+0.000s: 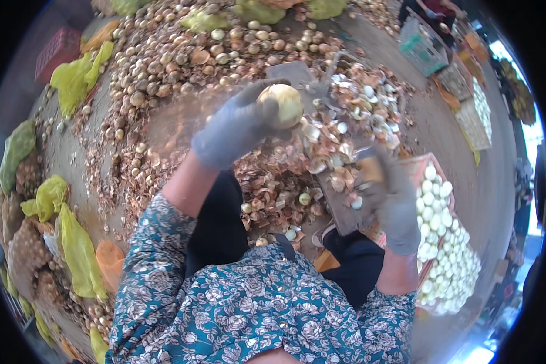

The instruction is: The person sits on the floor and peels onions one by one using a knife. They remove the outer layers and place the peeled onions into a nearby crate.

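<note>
My left hand (239,125), in a grey-blue work glove, grips a pale yellow onion (287,108) above the heap of skins. My right hand (393,204), also gloved, is lower and to the right, blurred by motion. It is closed around a small tool (371,168) with a tan part and what looks like a thin blade; the blur hides its exact shape. Loose onion skins (273,182) cover the ground between my legs. Beside the right hand, a dark board (339,204) bears scraps of peel.
Many unpeeled onions (182,59) spread across the floor ahead. Peeled white onions (443,255) fill containers at my right. Yellow-green mesh bags (75,245) and a red crate (57,54) lie left. Another person (430,11) is by crates (421,43) at the upper right.
</note>
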Motion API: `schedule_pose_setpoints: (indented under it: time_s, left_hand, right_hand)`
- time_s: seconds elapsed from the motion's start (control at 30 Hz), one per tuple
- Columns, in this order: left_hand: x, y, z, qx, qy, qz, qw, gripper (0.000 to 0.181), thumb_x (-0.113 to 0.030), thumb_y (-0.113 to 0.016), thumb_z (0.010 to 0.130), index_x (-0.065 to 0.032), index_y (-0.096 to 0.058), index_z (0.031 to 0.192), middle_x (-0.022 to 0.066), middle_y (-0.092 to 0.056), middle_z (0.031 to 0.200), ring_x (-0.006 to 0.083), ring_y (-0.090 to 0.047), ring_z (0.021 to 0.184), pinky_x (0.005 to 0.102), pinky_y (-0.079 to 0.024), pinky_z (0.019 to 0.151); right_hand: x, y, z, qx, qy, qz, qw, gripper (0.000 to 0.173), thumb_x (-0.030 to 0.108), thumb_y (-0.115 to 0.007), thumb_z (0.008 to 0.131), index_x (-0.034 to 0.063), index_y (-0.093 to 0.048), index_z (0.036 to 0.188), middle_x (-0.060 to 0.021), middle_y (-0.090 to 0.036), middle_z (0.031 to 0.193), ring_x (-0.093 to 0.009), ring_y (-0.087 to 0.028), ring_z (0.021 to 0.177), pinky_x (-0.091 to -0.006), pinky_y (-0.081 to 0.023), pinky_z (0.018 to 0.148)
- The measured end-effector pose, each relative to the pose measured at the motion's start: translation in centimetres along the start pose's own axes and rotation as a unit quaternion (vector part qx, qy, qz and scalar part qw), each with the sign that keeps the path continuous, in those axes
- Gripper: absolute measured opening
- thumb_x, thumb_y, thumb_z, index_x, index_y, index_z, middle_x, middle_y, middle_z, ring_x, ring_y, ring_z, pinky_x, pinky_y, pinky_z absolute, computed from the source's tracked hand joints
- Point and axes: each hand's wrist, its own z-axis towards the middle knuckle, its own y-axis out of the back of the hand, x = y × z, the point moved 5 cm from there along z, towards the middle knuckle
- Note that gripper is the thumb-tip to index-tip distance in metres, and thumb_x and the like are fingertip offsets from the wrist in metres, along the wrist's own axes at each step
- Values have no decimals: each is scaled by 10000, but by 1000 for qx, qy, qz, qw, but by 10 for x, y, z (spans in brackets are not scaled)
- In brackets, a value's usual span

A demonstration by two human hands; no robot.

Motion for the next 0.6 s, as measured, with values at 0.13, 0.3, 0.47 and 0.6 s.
schedule_pose_setpoints:
  time_s: [0.13, 0.3, 0.47, 0.6]
  left_hand:
    - [61, -10, 21, 2, -124, 212, 969, 675, -494, -655, 729, 17, -463, 1127, 176, -572, 990, 272, -611, 825, 315, -564, 647]
    - [75, -45, 21, 44, -29, 92, 994, 729, -446, -715, 690, 22, -425, 1169, 158, -554, 982, 255, -600, 813, 278, -551, 614]
    - [58, -77, 18, 80, 50, -64, 993, 749, -293, -763, 670, 24, -359, 1215, 134, -559, 931, 211, -612, 729, 278, -546, 543]
    - [73, -69, 24, 66, 77, 7, 995, 734, -263, -769, 648, 26, -374, 1196, 104, -575, 848, 189, -614, 697, 292, -556, 545]
  right_hand:
    - [13, 40, -40, -46, 152, 125, 979, 368, 136, -414, 920, 31, -372, 1271, -76, -568, 840, -143, -581, 665, -232, -491, 532]
    - [-22, 15, -46, -60, 16, -103, 993, 350, 50, -595, 782, -4, -468, 1104, -110, -582, 855, -170, -586, 687, -272, -487, 615]
    - [-21, 22, -28, -104, 136, -363, 916, 292, 71, -609, 750, 27, -507, 1020, -136, -578, 774, -263, -594, 659, -326, -474, 593]
    - [-17, 18, -9, -77, 208, -519, 825, 299, 100, -634, 689, 58, -507, 956, -121, -571, 778, -308, -581, 671, -374, -457, 573]
